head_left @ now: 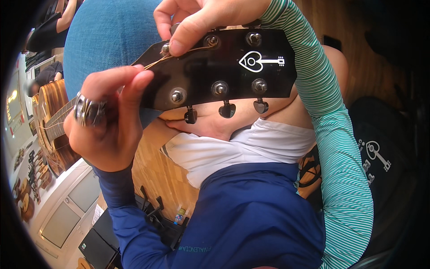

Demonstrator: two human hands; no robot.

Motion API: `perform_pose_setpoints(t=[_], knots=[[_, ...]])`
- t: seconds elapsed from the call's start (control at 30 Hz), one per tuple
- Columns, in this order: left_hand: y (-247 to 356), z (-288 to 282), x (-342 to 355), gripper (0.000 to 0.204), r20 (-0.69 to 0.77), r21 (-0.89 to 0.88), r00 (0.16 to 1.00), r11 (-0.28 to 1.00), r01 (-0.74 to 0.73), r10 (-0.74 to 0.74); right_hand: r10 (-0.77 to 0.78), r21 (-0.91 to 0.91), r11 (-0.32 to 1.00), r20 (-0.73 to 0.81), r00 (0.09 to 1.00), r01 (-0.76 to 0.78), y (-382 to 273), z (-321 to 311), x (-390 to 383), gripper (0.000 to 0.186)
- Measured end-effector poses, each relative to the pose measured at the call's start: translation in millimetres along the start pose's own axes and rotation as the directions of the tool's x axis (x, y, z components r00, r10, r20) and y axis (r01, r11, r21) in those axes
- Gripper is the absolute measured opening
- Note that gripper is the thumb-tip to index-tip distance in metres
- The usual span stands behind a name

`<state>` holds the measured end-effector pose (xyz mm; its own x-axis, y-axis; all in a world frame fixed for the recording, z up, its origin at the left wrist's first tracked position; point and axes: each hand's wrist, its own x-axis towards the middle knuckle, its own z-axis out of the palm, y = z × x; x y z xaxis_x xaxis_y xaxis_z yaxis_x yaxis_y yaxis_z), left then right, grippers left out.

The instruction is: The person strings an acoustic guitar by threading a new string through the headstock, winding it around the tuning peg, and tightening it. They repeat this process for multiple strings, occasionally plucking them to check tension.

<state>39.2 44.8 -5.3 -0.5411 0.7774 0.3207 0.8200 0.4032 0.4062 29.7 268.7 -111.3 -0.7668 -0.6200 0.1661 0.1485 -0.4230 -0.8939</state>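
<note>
A black guitar headstock (pixel 201 74) with metal tuning pegs (pixel 227 110) lies across the view above my lap. Its neck (pixel 58 123) runs left behind my hand to a brown striped body (pixel 53 145). Between thumb and index finger, my left hand (pixel 109 110), wearing a silver ring, pinches a thin bronze guitar string (pixel 154 63). That string leads to the middle post of the upper row. My right hand (pixel 206 20) closes over the headstock's upper edge, thumb resting at the string near the leftmost post; its other fingers are partly hidden.
A rounded, blue fabric-covered thing (pixel 112 31) stands behind the headstock. A person in black (pixel 47 33) is at the far upper left. Several guitars (pixel 38 177) hang or stand at left. Low down are a small bottle (pixel 180 216) and a black case (pixel 101 237); a black bag (pixel 380 148) is at right.
</note>
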Motion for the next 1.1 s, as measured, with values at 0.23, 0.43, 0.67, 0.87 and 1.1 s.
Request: perform_pose_setpoints(t=[0.23,0.43,0.67,0.87,1.1], knots=[[-12,3,1,0.037,-0.074,-0.152,0.997,0.988,-0.004,-0.007,0.052,-0.001,0.999,0.004,0.999,-0.052,-6,-4,-7,0.028],[-17,6,-2,0.036,-0.099,-0.149,0.989,0.981,-0.123,0.109,-0.068,-0.099,0.992,0.088,0.994,0.077,8,-26,-8,0.035],[-29,3,-10,0.035,-0.074,-0.125,0.972,0.965,-0.230,0.222,0.142,-0.330,0.943,0.266,0.953,-0.049,-18,-37,4,0.037],[-30,17,-13,0.033,-0.136,-0.132,0.947,0.942,-0.307,0.289,-0.046,-0.233,0.970,0.079,0.996,0.063,2,-20,-14,0.036],[-30,-3,2,0.026,-0.176,0.150,0.913,0.927,-0.345,0.368,-0.136,-0.356,0.922,0.066,0.989,0.151,2,-36,12,0.034]])
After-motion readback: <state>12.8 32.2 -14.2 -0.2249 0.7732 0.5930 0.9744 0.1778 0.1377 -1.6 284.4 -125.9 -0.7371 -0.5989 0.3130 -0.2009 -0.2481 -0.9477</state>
